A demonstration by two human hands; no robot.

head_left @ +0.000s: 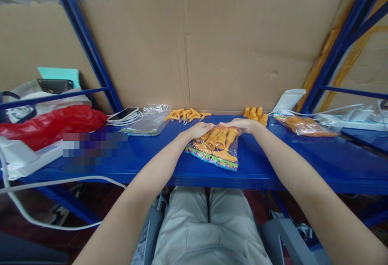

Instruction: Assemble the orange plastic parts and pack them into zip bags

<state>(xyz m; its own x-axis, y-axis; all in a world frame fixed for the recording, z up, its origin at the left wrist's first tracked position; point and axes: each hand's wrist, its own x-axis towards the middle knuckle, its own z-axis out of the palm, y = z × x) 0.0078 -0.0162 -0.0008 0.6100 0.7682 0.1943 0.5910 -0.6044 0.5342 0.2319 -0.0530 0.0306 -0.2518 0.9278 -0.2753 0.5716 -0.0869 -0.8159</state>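
Left hand [200, 130] and right hand [244, 126] clamp their grip on a shiny, print-edged clear-plastic bag [214, 157] of hollow, tapered orange pieces [221, 138].

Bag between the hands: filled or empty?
Filled: several orange pieces show through the clear bag, with the left hand and right hand at its far end. Whether it's sealed, I cannot tell.

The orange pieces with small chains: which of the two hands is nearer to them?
Left. The left hand is in front of the chained orange pieces, slightly to their right, at the filled bag; the right hand is farther right, across the bag.
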